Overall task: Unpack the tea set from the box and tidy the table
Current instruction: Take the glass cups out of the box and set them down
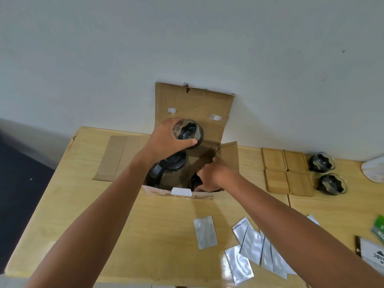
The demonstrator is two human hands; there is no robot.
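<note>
An open cardboard box (193,104) stands on the wooden table (83,200) against the wall. My left hand (166,140) grips a glass cup (190,132) with a black insert, lifted above the box. Below it inside the box lies a glass teapot (168,169) with a black lid. My right hand (216,175) reaches down into the box and its fingers curl round another dark cup (195,181), mostly hidden. Two glass cups (321,163) (332,183) stand on the table at the right, beside four wooden coasters (287,171).
Several silver foil sachets (249,248) lie scattered on the near part of the table. A green packet (379,229) and a printed card (372,254) sit at the right edge, and a white object (374,169) lies farther back. The table's left edge drops to a dark floor.
</note>
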